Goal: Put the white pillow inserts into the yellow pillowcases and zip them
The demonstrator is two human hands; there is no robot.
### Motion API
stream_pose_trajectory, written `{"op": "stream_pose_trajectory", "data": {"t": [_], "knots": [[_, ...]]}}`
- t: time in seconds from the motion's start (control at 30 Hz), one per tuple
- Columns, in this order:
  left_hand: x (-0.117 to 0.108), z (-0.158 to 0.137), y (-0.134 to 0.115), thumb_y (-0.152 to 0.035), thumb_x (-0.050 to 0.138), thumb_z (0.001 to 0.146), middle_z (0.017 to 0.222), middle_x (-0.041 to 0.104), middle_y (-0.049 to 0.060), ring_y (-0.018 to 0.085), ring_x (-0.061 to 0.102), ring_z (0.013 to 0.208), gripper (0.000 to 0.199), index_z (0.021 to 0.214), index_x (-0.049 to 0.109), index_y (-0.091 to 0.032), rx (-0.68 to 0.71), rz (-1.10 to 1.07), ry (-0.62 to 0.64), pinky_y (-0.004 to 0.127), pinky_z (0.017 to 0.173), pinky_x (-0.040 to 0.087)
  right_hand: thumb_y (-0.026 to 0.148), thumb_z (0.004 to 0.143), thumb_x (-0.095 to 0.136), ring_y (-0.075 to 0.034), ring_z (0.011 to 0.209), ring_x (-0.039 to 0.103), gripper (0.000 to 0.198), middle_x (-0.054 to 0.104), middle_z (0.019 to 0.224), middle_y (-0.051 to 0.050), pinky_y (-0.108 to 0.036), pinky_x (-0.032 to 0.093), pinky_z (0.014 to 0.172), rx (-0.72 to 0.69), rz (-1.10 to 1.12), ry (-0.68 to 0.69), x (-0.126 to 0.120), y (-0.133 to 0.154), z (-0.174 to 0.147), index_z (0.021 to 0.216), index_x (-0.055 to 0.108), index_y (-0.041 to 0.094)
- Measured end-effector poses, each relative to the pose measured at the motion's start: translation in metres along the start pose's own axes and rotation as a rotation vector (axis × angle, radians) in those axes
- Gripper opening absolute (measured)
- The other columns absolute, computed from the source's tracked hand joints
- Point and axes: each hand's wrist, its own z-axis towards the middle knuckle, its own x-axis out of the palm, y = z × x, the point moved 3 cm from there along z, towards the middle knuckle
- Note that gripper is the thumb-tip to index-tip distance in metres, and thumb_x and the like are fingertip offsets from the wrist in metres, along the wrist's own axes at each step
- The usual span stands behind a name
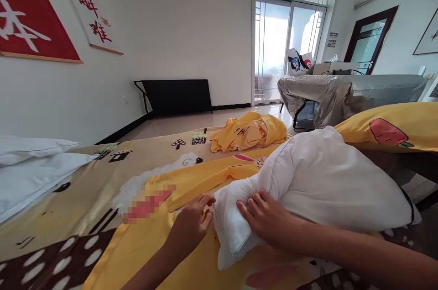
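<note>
A white pillow, folded and bunched toward its near left end, lies over a yellow pillowcase with printed rabbit pictures. My right hand is on the pillow's near left part, its fingers curled and pressed into the white fabric. Just left of the pillow's edge is my left hand, thumb and fingers apart with nothing seen between them. Its fingertips come close to the pillow; whether they touch it I cannot tell. Part of the pillowcase is hidden beneath the pillow and my arms.
Crumpled yellow fabric sits at the bed's far side. White pillows lie at the left on the patterned sheet. A yellow pillow with a carrot print is at the right. Beyond stand a plastic-covered table and a black folded panel.
</note>
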Motion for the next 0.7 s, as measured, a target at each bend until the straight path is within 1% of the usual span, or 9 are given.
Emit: {"op": "stream_pose_trajectory", "data": {"t": [0.07, 0.1, 0.13, 0.2, 0.27, 0.33, 0.43, 0.57, 0.7], "knots": [[-0.010, -0.011, -0.020, -0.014, 0.037, 0.080, 0.107, 0.062, 0.007, 0.019, 0.060, 0.100, 0.032, 0.107, 0.055, -0.019, 0.193, 0.046, -0.058, 0.030, 0.084, 0.048, 0.022, 0.076, 0.057, -0.028, 0.087, 0.054, 0.068, 0.059, 0.103, -0.020, -0.042, 0.038, 0.077, -0.012, 0.029, 0.038, -0.002, -0.008, 0.005, 0.136, 0.034, 0.000], [-0.014, -0.017, -0.031, -0.015, 0.040, 0.080, 0.114, 0.060, 0.008, 0.019, 0.057, 0.107, 0.036, 0.115, 0.051, -0.019, 0.294, 0.079, -0.092, 0.030, 0.088, 0.046, 0.022, 0.075, 0.058, -0.028, 0.088, 0.054, 0.070, 0.059, 0.104, -0.020, -0.042, 0.039, 0.077, -0.012, 0.051, 0.059, -0.002, -0.014, 0.008, 0.137, 0.034, 0.001], [-0.018, -0.023, -0.041, -0.019, 0.044, 0.081, 0.122, 0.057, 0.009, 0.019, 0.053, 0.113, 0.042, 0.123, 0.046, -0.019, 0.392, 0.121, -0.124, 0.030, 0.092, 0.044, 0.021, 0.075, 0.057, -0.028, 0.090, 0.054, 0.068, 0.059, 0.105, -0.020, -0.041, 0.039, 0.079, -0.006, 0.074, 0.075, -0.003, -0.020, 0.011, 0.137, 0.034, 0.002], [-0.021, -0.031, -0.058, -0.031, 0.054, 0.080, 0.135, 0.049, 0.012, 0.023, 0.044, 0.125, 0.060, 0.135, 0.036, -0.016, 0.555, 0.252, -0.169, 0.035, 0.101, 0.038, 0.017, 0.077, 0.053, -0.027, 0.093, 0.054, 0.061, 0.059, 0.105, -0.019, -0.040, 0.039, 0.081, 0.002, 0.127, 0.100, -0.004, -0.033, 0.018, 0.135, 0.037, 0.004], [-0.017, -0.034, -0.070, -0.043, 0.059, 0.077, 0.144, 0.039, 0.013, 0.028, 0.034, 0.133, 0.076, 0.141, 0.030, -0.016, 0.658, 0.420, -0.184, 0.041, 0.106, 0.029, 0.016, 0.078, 0.050, -0.026, 0.094, 0.055, 0.054, 0.061, 0.102, -0.018, -0.039, 0.040, 0.083, -0.002, 0.188, 0.130, -0.005, -0.044, 0.025, 0.130, 0.042, 0.006], [-0.010, -0.031, -0.074, -0.050, 0.059, 0.077, 0.150, 0.032, 0.013, 0.030, 0.027, 0.137, 0.081, 0.144, 0.027, -0.018, 0.684, 0.564, -0.190, 0.044, 0.108, 0.022, 0.016, 0.077, 0.050, -0.025, 0.091, 0.057, 0.049, 0.062, 0.099, -0.016, -0.037, 0.041, 0.082, -0.004, 0.241, 0.159, -0.006, -0.053, 0.032, 0.125, 0.047, 0.008], [-0.001, -0.016, -0.070, -0.049, 0.054, 0.081, 0.151, 0.030, 0.012, 0.029, 0.025, 0.139, 0.079, 0.147, 0.021, -0.018, 0.631, 0.648, -0.224, 0.044, 0.107, 0.021, 0.016, 0.072, 0.053, -0.024, 0.087, 0.060, 0.049, 0.064, 0.097, -0.014, -0.035, 0.042, 0.080, 0.012, 0.293, 0.191, -0.007, -0.063, 0.041, 0.121, 0.051, 0.009], [0.003, 0.007, -0.051, -0.039, 0.052, 0.085, 0.145, 0.039, 0.017, 0.027, 0.035, 0.134, 0.079, 0.147, 0.014, -0.009, 0.565, 0.598, -0.309, 0.043, 0.103, 0.027, 0.017, 0.065, 0.059, -0.025, 0.093, 0.061, 0.058, 0.065, 0.102, -0.015, -0.034, 0.043, 0.082, 0.052, 0.357, 0.213, -0.008, -0.071, 0.047, 0.123, 0.051, 0.010], [0.008, 0.014, -0.033, -0.040, 0.051, 0.086, 0.135, 0.050, 0.021, 0.029, 0.047, 0.124, 0.080, 0.146, 0.013, -0.003, 0.606, 0.578, -0.447, 0.041, 0.096, 0.035, 0.023, 0.064, 0.066, -0.027, 0.101, 0.059, 0.068, 0.063, 0.113, -0.016, -0.036, 0.042, 0.087, 0.093, 0.437, 0.187, -0.011, -0.078, 0.050, 0.129, 0.049, 0.012]]}}
